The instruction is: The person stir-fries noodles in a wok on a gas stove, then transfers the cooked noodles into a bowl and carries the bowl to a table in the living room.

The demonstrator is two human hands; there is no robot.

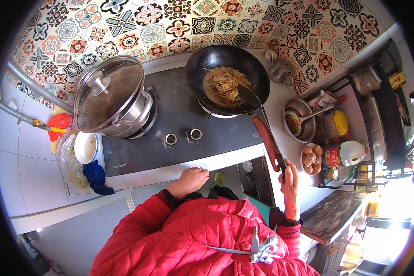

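My right hand (pixel 289 181) grips the end of the long handle of a wok turner (pixel 250 96), beside the wok's wooden handle. The turner's dark blade rests among shredded food (pixel 224 84) in brownish liquid, low in a black wok (pixel 207 57). That wok sits on the right burner of a black glass gas hob (pixel 172 93). In front of the hob's near edge is my left hand (pixel 191 179), its fingers curled together and nothing visible in them.
A lidded steel pot (pixel 124 120) occupies the left burner. A white bowl (pixel 86 147), blue cloth (pixel 96 177) and plastic bag (pixel 70 162) lie to the left. Rightward are a steel bowl (pixel 306 136) with a skimmer (pixel 293 122), a bowl of eggs (pixel 312 158) and a white jug (pixel 352 153).
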